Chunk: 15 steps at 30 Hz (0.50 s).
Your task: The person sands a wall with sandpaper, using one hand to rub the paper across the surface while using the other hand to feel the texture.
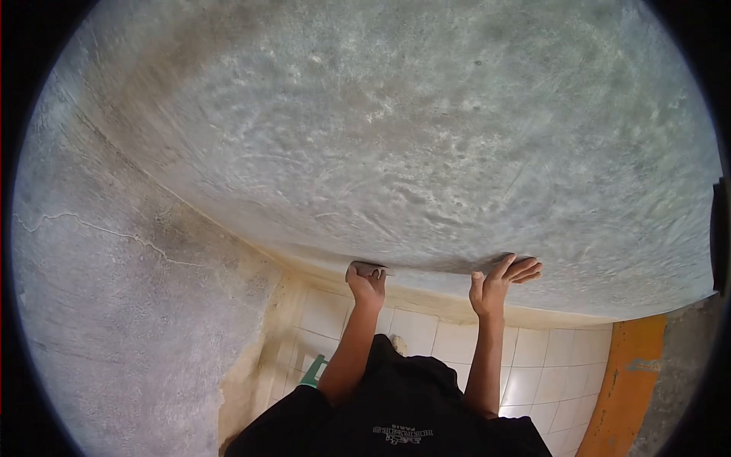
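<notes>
In front of me stands a rough grey plastered wall [426, 152] with mottled, swirling marks. My left hand [365, 288] is closed on a flat grey-brown piece [370, 267] that looks like sandpaper, pressed flat to the lower part of this wall. The fingers partly hide the piece. To its right, my right hand [499, 288] rests on the same wall with its fingers stretched out and thumb apart, holding nothing.
A side wall [114, 305] with a long crack meets the front wall at the left corner. White tiles [525, 365] cover the floor. Part of a green plastic stool [313, 371] shows beside my left arm. An orange frame [620, 381] stands at right.
</notes>
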Tool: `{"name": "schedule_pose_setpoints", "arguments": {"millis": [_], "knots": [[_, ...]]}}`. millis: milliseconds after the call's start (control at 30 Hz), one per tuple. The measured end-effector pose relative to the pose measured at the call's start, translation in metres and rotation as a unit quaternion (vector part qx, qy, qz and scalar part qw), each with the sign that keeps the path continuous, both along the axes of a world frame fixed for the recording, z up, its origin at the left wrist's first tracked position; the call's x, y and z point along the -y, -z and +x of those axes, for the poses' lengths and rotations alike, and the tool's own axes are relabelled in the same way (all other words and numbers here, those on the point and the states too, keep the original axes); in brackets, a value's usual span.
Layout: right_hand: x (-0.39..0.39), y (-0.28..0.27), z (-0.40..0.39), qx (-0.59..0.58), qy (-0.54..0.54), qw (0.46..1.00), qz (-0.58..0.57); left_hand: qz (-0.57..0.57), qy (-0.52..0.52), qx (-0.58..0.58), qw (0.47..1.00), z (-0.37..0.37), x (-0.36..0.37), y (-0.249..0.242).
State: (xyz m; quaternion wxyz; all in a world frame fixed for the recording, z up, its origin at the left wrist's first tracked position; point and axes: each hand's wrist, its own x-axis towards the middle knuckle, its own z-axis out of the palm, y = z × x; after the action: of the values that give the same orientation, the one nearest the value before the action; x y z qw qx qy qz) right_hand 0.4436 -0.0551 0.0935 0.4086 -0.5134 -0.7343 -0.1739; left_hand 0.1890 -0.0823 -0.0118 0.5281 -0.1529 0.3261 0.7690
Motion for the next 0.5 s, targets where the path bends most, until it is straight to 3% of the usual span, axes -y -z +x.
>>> {"name": "schedule_pose_setpoints", "arguments": {"millis": [67, 133, 200, 300, 400, 500], "knots": [[0.002, 0.000, 0.001, 0.006, 0.003, 1.000, -0.001, -0.003, 0.002, 0.012, 1.000, -0.015, -0.009, 0.042], [0.004, 0.001, 0.001, 0.001, 0.002, 1.000, -0.009, -0.011, 0.013, 0.014, 1.000, -0.015, -0.006, 0.042], [0.002, -0.001, 0.000, -0.003, 0.007, 1.000, -0.008, -0.021, 0.034, 0.005, 0.999, 0.003, 0.002, -0.007], [0.003, -0.004, -0.001, -0.006, 0.003, 1.000, -0.011, -0.059, -0.008, 0.016, 0.998, 0.011, -0.011, -0.009], [0.008, -0.002, 0.002, -0.014, -0.014, 0.999, -0.032, -0.104, -0.006, 0.071, 0.992, -0.009, -0.033, 0.069], [0.007, -0.002, 0.003, -0.018, -0.017, 0.999, -0.038, -0.038, 0.002, 0.094, 0.995, 0.009, -0.015, 0.029]]}}
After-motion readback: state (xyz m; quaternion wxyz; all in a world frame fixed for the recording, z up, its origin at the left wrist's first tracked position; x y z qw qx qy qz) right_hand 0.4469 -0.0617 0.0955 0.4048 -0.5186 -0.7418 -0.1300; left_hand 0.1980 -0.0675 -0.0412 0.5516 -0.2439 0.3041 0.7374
